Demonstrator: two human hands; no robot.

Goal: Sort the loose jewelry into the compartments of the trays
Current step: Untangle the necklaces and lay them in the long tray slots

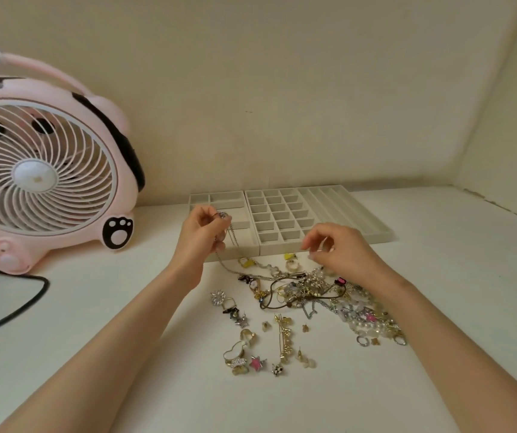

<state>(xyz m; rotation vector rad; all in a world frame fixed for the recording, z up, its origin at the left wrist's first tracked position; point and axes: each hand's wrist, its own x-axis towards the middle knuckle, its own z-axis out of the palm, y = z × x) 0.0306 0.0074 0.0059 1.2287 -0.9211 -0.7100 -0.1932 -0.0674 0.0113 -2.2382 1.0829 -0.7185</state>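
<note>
My left hand [202,235] pinches a thin silver chain necklace [230,245] in front of the left tray [252,242]; the chain hangs down and trails right into the pile. A heap of loose jewelry [310,289] lies on the white table: chains, pearls, rings, earrings, a hair pin. My right hand [339,250] hovers over the pile's far edge with curled fingers pinching something small that I cannot make out. Beside the left tray stand a grid tray [277,246] with many small cells and a tray of long slots [372,234].
A pink fan [41,170] stands at the left with a black cable [23,304] running across the table. Walls close in behind and on the right. A pink star [256,363] and a heart ring [233,351] lie nearest me.
</note>
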